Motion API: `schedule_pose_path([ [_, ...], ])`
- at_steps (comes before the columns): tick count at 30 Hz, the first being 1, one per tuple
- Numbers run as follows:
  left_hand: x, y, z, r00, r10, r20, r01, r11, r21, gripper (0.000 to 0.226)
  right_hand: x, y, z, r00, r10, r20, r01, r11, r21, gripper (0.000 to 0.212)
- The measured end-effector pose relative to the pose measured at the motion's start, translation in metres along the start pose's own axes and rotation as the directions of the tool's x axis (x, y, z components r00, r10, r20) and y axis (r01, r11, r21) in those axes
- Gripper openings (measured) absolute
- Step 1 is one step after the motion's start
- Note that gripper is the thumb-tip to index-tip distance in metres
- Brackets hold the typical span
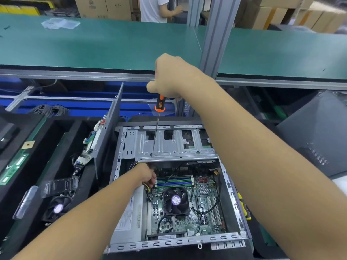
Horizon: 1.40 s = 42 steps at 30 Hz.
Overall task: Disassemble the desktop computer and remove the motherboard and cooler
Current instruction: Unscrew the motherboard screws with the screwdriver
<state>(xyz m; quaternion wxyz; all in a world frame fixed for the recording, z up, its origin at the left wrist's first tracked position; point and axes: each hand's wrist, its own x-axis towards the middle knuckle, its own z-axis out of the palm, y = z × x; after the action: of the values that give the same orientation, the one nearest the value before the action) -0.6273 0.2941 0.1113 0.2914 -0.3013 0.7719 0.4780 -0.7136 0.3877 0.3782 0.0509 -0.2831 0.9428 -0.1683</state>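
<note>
I'm unplugging cables: my left hand [147, 175] pinches the power plug [148, 187], cooler [175, 200] just right of it, and must pull it off the motherboard [204, 220]; my right hand [172, 77] grips the screwdriver [159, 106]

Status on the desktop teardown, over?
Right grip holds screwdriver, tip on drive cage. Left grip pinches power cable by RAM slots. Motherboard, cooler seated in case; black cables cross board.
</note>
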Motion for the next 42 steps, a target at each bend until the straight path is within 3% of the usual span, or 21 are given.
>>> schedule_pose_path([
  [3,-0.010,0.006,0.002,0.997,0.071,0.007,-0.067,0.903,0.424,0.027,-0.004,0.000,-0.005,0.999,-0.029,-0.041,0.030,0.999,0.024,0.020],
  [5,-0.021,0.012,0.007,0.997,0.047,0.069,-0.083,0.676,0.732,0.020,-0.008,0.003,-0.011,0.995,-0.033,-0.098,0.036,0.999,0.031,0.018],
  [7,-0.033,0.017,0.009,0.996,0.090,0.022,-0.068,0.545,0.836,0.007,-0.014,0.006,-0.017,0.989,-0.011,-0.149,0.013,1.000,0.018,0.018],
  [8,-0.036,0.020,0.008,0.987,0.158,-0.012,-0.077,0.544,0.836,0.017,-0.018,0.008,-0.020,0.985,0.009,-0.172,-0.007,1.000,0.015,0.018],
  [11,-0.043,0.036,-0.005,0.956,0.293,-0.026,-0.164,0.604,0.780,0.020,-0.033,0.013,-0.024,0.967,0.072,-0.245,-0.066,0.997,0.032,0.018],
  [13,-0.045,0.044,-0.012,0.958,0.283,0.047,-0.244,0.718,0.652,0.021,-0.046,0.016,-0.023,0.952,0.115,-0.284,-0.103,0.993,0.058,0.018],
  [15,-0.048,0.046,-0.011,0.946,0.304,0.110,-0.322,0.857,0.403,0.021,-0.059,0.016,-0.021,0.937,0.174,-0.303,-0.154,0.984,0.089,0.024],
  [17,-0.051,0.046,-0.007,0.937,0.340,0.084,-0.347,0.931,0.108,0.020,-0.072,0.016,-0.018,0.919,0.246,-0.308,-0.213,0.967,0.136,0.026],
  [20,-0.055,0.045,0.000,0.926,0.365,0.092,-0.326,0.901,-0.286,0.021,-0.090,0.011,-0.012,0.885,0.339,-0.320,-0.281,0.936,0.214,0.025],
  [22,-0.059,0.046,0.004,0.908,0.390,0.151,-0.287,0.844,-0.453,0.023,-0.105,0.011,-0.010,0.854,0.379,-0.356,-0.302,0.919,0.255,0.022],
  [25,-0.064,0.046,0.017,0.881,0.424,0.211,-0.268,0.813,-0.518,0.034,-0.134,0.018,-0.012,0.756,0.487,-0.438,-0.299,0.851,0.431,0.015],
  [29,-0.074,0.048,0.046,0.843,0.460,0.281,-0.276,0.816,-0.508,0.036,-0.178,0.040,-0.012,0.537,0.638,-0.551,-0.232,0.740,0.632,0.011],
  [31,-0.080,0.050,0.065,0.828,0.478,0.293,-0.272,0.799,-0.536,0.028,-0.195,0.057,-0.005,0.466,0.710,-0.528,-0.200,0.666,0.719,0.012],
  [33,-0.087,0.052,0.084,0.810,0.486,0.328,-0.267,0.803,-0.532,0.022,-0.211,0.080,0.004,0.439,0.788,-0.431,-0.174,0.546,0.820,0.014],
  [37,-0.097,0.065,0.119,0.775,0.496,0.392,-0.290,0.830,-0.477,0.015,-0.248,0.134,0.027,0.530,0.845,-0.077,-0.154,0.185,0.971,0.013],
  [40,-0.097,0.084,0.151,0.764,0.517,0.385,-0.375,0.843,-0.387,0.015,-0.278,0.174,0.042,0.501,0.861,0.090,0.085,-0.153,0.985,0.007],
  [42,-0.096,0.098,0.180,0.748,0.515,0.419,-0.430,0.857,-0.286,0.019,-0.296,0.200,0.051,0.516,0.843,0.149,0.148,-0.259,0.954,0.006],
])
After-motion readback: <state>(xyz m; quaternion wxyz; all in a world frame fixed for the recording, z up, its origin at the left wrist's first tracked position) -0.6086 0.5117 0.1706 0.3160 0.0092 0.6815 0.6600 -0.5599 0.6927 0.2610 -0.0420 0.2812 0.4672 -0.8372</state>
